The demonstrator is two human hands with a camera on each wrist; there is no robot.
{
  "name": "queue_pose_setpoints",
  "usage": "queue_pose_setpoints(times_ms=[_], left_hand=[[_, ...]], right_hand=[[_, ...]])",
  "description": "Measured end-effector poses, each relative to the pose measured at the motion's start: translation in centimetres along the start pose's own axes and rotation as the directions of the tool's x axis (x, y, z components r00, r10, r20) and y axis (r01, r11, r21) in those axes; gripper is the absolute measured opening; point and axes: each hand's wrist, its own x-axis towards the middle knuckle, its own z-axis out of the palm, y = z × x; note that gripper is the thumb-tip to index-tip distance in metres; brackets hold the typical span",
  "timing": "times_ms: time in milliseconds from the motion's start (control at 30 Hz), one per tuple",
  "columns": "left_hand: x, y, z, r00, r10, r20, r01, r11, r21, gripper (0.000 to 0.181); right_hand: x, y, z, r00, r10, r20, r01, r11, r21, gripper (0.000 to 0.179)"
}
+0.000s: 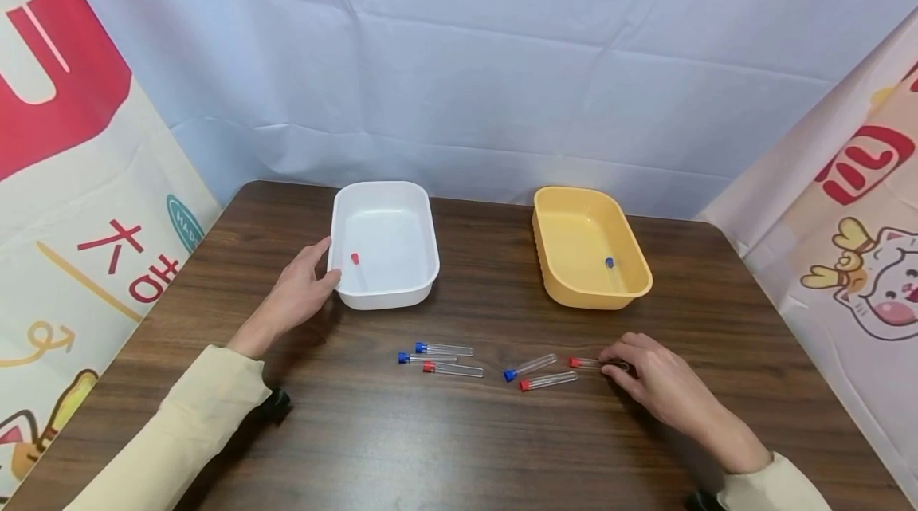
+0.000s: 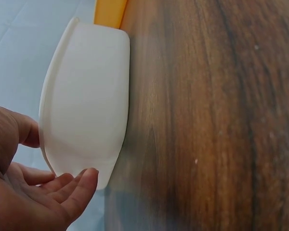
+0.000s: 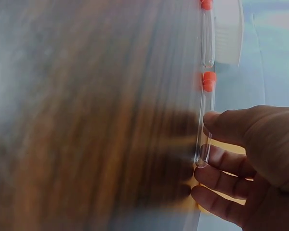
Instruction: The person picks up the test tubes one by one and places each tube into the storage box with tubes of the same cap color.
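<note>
The left hand, its grip spread, touches the left side of a white bin holding one red-topped tube. Nearer on the tabletop lie two blue-capped tubes and a red-capped tube, then another blue-and-red pair. Far right, a yellow bin contains a blue-topped tube. Nearer, the right hand has its grip pinching a clear tube, red cap pointing left.

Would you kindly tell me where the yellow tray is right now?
In the head view, the yellow tray stands near the far edge of the table, right of the white tray and beyond the right hand.
</note>
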Motion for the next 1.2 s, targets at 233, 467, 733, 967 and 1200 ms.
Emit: queue_pose_setpoints(times_ms=[233, 467, 733, 967, 1200], left_hand=[[0.0, 0.1, 0.0, 1.000, 0.022, -0.001, -0.022, 1.000, 0.011, 0.061], [0.0, 0.2, 0.0, 0.999, 0.038, -0.001, -0.038, 0.999, 0.005, 0.060], [-0.1, 0.3, 0.0, 0.999, 0.041, 0.010, -0.041, 0.999, 0.005, 0.060], [0.0, 0.3, 0.0, 0.999, 0.038, 0.012, -0.039, 0.999, 0.015, 0.059], [0.2, 0.4, 0.1, 0.999, 0.022, 0.039, -0.023, 0.999, 0.022, 0.059]], right_hand=[[-0.7, 0.4, -0.2, 1.000, 0.017, -0.004, -0.017, 1.000, -0.016, 0.012], [-1.2, 0.6, -0.4, 1.000, 0.022, -0.012, -0.022, 0.999, -0.023, 0.012], [-1.6, 0.8, -0.7, 0.998, 0.062, 0.002, -0.062, 0.998, -0.010, 0.011], [-1.6, 0.9, -0.7, 0.996, 0.088, 0.007, -0.089, 0.996, 0.033, 0.012], [-1.7, 1.0, -0.7, 0.996, 0.091, -0.003, -0.090, 0.994, 0.059, 0.015]])
